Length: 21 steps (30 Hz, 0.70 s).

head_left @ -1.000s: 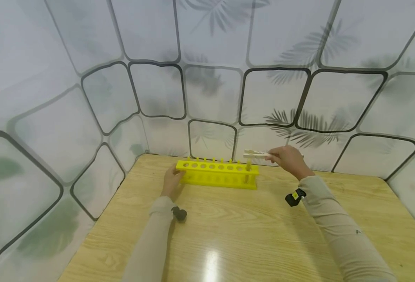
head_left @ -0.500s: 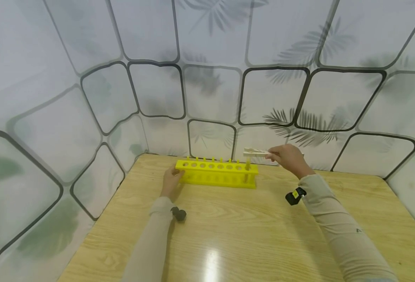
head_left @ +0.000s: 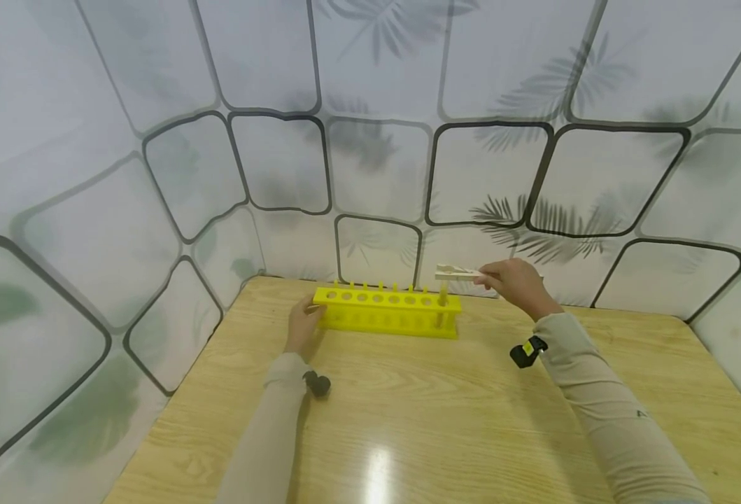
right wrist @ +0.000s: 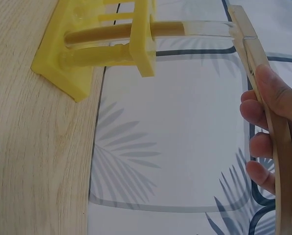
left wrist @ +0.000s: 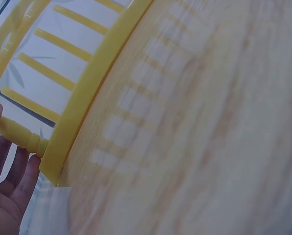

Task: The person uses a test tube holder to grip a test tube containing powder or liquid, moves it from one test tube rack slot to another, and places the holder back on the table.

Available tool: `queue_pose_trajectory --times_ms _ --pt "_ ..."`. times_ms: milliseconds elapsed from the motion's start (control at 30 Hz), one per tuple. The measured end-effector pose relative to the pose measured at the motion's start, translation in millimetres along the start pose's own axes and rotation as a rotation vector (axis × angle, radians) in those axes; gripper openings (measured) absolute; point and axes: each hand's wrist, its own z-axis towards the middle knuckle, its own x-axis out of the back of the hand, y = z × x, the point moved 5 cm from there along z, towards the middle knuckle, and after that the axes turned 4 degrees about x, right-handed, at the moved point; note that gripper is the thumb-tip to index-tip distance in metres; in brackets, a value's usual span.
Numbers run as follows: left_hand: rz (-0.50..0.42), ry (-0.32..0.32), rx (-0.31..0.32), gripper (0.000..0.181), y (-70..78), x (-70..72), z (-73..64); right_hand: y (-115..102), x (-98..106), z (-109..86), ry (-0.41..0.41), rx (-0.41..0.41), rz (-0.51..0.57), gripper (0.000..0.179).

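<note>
A yellow test tube rack (head_left: 383,326) stands near the back of the table with a row of round holes along its top. My left hand (head_left: 304,325) holds its left end, thumb and fingers around the end post (left wrist: 18,134). In the rightmost hole stands a glass test tube (right wrist: 204,28), upright, with brownish liquid in its lower part. My right hand (head_left: 513,285) grips a wooden test tube holder (right wrist: 278,142) by its handle, to the right of the rack. The holder's jaws are at the tube's mouth, above the rack.
The pale wood table (head_left: 408,406) ends at a patterned curtain-like wall (head_left: 376,168) close behind the rack. Thin yellow pegs (left wrist: 48,71) rise along the rack's back. A black wrist camera (head_left: 527,351) is strapped to the right sleeve, another (head_left: 317,383) to the left.
Very little differs. The tip of the test tube holder is slightly higher than a second ago, and my left hand has shifted slightly left at the rack's end.
</note>
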Motion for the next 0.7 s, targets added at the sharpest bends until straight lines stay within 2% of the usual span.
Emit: queue_pose_trajectory --times_ms 167,533,700 --pt "0.012 0.002 -0.002 0.042 -0.7 0.3 0.3 -0.2 1.0 0.7 0.008 0.008 0.000 0.021" --pt "-0.050 -0.014 0.027 0.040 -4.8 -0.9 1.2 -1.0 4.6 3.2 0.036 0.016 -0.001 0.018" --pt "-0.030 -0.007 0.012 0.040 -3.6 -0.4 1.0 -1.4 6.7 4.7 0.029 0.004 -0.003 0.019"
